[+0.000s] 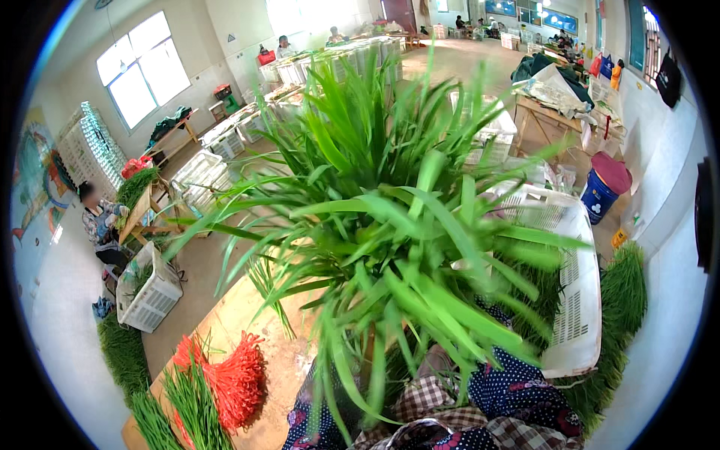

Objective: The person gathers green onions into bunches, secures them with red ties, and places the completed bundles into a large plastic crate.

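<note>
One big bunch of leaves [375, 217] fills the middle, hiding both hands; I cannot tell their grip. One red heap of strips [238, 382] sits on the counter [229, 309]; the right-hand white crate [579, 300] holds greens [531, 300].

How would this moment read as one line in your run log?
Hands: not discernible | leaves: across centre, partly blurred | red strands: on table, lower left | white crate: right

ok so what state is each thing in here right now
long-leaved green bunch: leaves splayed wide, partly blurred
hands: not distinguishable behind the leaves
red strips: bundled, lying on the tabletop
tabletop: partly covered
white perforated crate: open-topped, holding greens
blue bucket: standing, topped with something maroon
</note>
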Tool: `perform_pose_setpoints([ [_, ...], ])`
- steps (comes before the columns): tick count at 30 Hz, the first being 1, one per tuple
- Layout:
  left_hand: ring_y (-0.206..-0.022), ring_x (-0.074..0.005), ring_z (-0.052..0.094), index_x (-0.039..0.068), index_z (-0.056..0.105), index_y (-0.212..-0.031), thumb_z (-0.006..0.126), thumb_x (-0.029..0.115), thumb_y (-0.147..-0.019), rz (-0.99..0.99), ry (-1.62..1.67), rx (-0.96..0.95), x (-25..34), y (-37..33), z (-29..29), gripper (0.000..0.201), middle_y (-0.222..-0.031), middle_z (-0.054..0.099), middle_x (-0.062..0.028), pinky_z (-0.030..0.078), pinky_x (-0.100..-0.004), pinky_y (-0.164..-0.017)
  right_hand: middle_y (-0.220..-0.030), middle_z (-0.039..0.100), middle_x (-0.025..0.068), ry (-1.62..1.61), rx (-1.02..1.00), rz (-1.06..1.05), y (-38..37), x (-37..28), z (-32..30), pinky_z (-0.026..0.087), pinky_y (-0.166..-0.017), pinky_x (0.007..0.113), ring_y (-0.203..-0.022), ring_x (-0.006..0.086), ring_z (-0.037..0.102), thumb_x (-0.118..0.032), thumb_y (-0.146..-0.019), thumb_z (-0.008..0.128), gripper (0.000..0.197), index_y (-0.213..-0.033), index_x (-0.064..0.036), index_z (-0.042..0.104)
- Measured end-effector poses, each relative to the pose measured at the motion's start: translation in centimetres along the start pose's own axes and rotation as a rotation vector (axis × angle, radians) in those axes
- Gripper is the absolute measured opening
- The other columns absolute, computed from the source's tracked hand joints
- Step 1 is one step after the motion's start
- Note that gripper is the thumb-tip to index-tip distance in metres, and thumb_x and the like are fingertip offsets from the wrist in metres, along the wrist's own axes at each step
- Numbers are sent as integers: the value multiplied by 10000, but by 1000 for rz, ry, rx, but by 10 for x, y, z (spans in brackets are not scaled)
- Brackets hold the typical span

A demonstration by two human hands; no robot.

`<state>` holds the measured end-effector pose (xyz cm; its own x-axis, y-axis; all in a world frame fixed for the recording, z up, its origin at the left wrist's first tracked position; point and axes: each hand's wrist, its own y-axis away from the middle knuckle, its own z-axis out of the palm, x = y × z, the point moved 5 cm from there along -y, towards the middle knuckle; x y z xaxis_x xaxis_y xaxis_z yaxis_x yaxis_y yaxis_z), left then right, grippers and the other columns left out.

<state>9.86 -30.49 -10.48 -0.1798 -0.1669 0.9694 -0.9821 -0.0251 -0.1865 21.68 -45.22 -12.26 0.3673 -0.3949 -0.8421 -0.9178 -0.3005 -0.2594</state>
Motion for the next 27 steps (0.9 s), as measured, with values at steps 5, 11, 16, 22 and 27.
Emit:
perform_pose_setpoints([
  [5,-913,-199,572,-12,493,-1135,730,116,-687,-23,-10,30,-1,-3,-12,523,-1059,589,-94,469,-336,-827,-914,608,124,62,-72,-17,-13,-11,6,492,-739,308,-855,236,594,-107,-812,517,194,-981,-33,577],
  [11,-926,-199,565,-3,499,-1134,722,124,-699,-9,6,29,-1,-17,-10,505,-1068,585,-92,465,-341,-834,-896,612,126,169,-107,-30,-25,-10,-8,494,-725,313,-840,239,600,-107,-799,524,180,-950,-36,593],
  [16,-937,-200,559,4,504,-1134,716,130,-709,-27,42,39,-2,-14,-9,491,-1076,581,-91,462,-344,-841,-882,616,128,294,-184,-50,-29,-17,-17,497,-713,317,-827,241,604,-108,-789,530,170,-924,-39,607],
  [22,-951,-200,551,13,510,-1133,708,138,-722,-38,129,62,-13,-20,-14,474,-1085,577,-89,458,-348,-848,-864,620,130,544,-329,-91,-46,-24,-31,499,-699,321,-812,244,610,-109,-776,537,160,-893,-42,623],
  [27,-962,-200,545,20,515,-1133,702,144,-732,-34,490,38,-23,-45,12,459,-1093,573,-88,455,-352,-855,-849,624,132,828,-488,-147,-62,-27,-64,502,-687,325,-799,246,615,-110,-766,542,152,-867,-45,636],
])
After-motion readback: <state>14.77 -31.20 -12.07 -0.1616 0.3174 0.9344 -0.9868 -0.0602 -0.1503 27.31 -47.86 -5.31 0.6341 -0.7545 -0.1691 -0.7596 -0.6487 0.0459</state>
